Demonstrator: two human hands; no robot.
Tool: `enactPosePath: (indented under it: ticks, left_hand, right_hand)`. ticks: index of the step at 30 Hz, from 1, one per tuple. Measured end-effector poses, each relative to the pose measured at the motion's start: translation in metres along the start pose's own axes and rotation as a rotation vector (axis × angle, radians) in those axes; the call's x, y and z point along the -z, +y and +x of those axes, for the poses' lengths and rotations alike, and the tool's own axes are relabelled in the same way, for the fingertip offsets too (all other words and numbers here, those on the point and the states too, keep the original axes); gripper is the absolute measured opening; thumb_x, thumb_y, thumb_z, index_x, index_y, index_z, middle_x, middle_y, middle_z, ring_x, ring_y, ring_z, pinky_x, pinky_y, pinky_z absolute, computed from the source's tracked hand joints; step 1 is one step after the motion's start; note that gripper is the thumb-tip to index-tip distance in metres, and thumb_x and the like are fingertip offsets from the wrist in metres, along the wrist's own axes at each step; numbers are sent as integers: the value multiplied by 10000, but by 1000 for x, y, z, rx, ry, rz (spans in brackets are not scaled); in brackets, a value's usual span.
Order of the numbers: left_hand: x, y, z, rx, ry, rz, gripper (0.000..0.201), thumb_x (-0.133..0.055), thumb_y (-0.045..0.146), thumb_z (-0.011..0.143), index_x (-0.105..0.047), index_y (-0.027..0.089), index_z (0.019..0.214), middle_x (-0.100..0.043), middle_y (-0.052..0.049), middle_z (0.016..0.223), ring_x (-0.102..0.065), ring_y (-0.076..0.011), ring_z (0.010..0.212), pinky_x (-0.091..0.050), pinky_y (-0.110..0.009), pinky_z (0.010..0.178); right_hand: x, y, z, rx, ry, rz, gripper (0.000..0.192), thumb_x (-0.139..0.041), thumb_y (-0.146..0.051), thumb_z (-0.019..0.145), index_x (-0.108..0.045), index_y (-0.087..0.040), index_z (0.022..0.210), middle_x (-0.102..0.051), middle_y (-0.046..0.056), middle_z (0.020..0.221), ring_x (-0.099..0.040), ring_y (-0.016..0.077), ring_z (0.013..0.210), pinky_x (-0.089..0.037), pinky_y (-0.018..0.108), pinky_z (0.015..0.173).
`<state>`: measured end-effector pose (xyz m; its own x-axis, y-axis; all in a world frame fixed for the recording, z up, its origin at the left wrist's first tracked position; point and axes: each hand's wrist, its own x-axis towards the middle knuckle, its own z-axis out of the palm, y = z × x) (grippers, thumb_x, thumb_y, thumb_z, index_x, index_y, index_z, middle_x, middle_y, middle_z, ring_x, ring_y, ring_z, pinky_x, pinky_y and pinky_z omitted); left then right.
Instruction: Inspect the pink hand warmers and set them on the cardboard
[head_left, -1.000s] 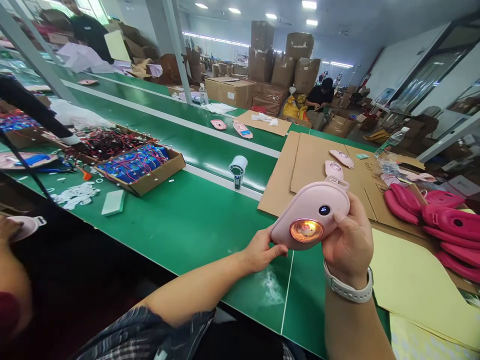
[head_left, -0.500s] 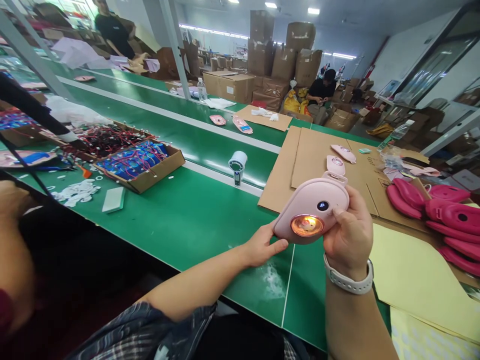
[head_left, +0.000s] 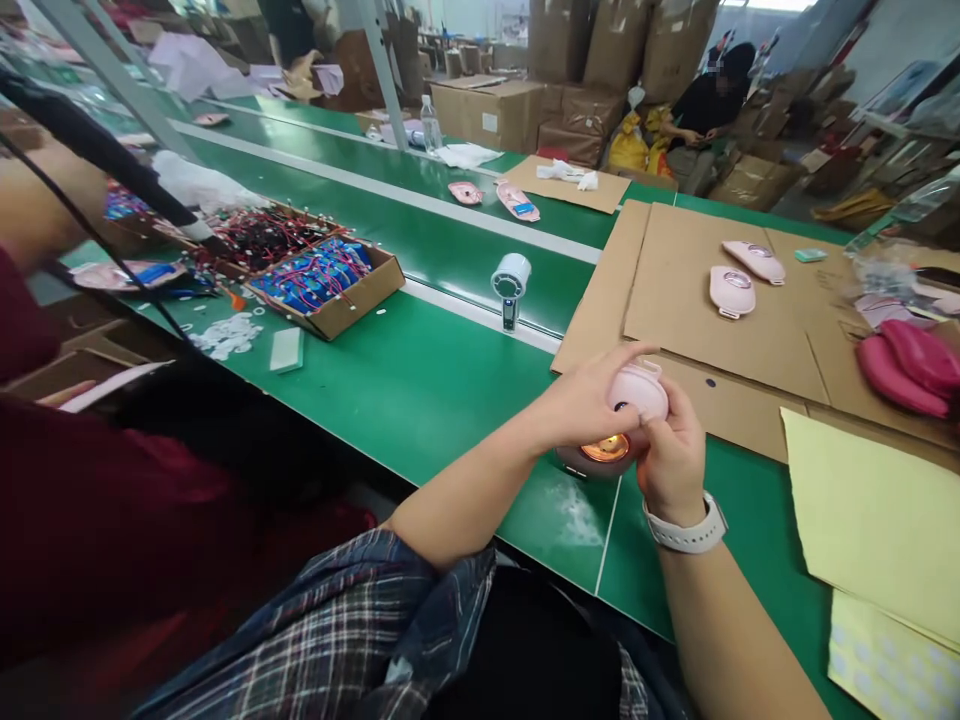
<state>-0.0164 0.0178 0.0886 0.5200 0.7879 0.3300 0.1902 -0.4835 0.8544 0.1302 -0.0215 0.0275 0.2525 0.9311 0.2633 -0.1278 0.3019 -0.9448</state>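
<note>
Both my hands hold a pink rounded device (head_left: 639,392) low over the green table (head_left: 420,390), by the near edge of the flat cardboard (head_left: 675,290). Its round orange light (head_left: 606,449) glows on the underside facing me. My left hand (head_left: 589,402) wraps over the top and left of it. From the right, my right hand (head_left: 673,458), with a white watch on the wrist, grips its lower side. Two more pink devices (head_left: 732,290) (head_left: 754,261) lie on the cardboard beyond.
A white handheld fan (head_left: 511,283) stands mid-table. A cardboard box of blue and red wired parts (head_left: 324,283) sits at left, magenta shells (head_left: 911,368) at right, yellow sheets (head_left: 874,520) near right. A person in dark red (head_left: 90,500) sits close on my left; another sits among boxes far back.
The device has come down and closer to the table, and my left hand has shifted from its lower left edge onto its top. The view has tilted down.
</note>
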Motion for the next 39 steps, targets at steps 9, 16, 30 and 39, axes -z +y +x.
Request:
enactPosePath:
  ticks: [9,16,30,39]
  left_hand:
    - [-7,4,-19,44,125,13,634,-642,213,736,-496,242,1352,-609,-59,1315,-569,-260,1197,-462,-421,1039]
    - [-4,7,-22,22,125,-35,578,-643,175,725,-543,260,1288,-626,-19,1280,-587,-235,1159,-471,-377,1019]
    - [-6,6,-21,13,133,-11,545,-629,195,734,-539,250,1268,-624,-30,1272,-569,-246,1173,-445,-395,1038]
    - [-12,-36,-4,113,318,-412,369,-572,404,891,-544,201,1197,-642,-43,925,-587,-164,797,-467,-277,718]
  right_hand:
    - [1,-2,-12,66,16,-108,414,-719,-320,781,-670,-234,1183,-669,61,1206,-614,274,1092,-465,478,1013]
    - [-2,-11,-18,121,-10,-153,356,-716,-317,819,-690,-285,1173,-682,18,1157,-625,236,1023,-486,407,951]
    - [-2,-13,-19,105,8,-186,376,-688,-289,793,-675,-246,1166,-662,50,1188,-609,274,1083,-463,467,1006]
    - [3,9,6,-180,-364,-23,785,-841,-476,695,-534,-219,1371,-563,119,1391,-551,313,1257,-439,515,1087]
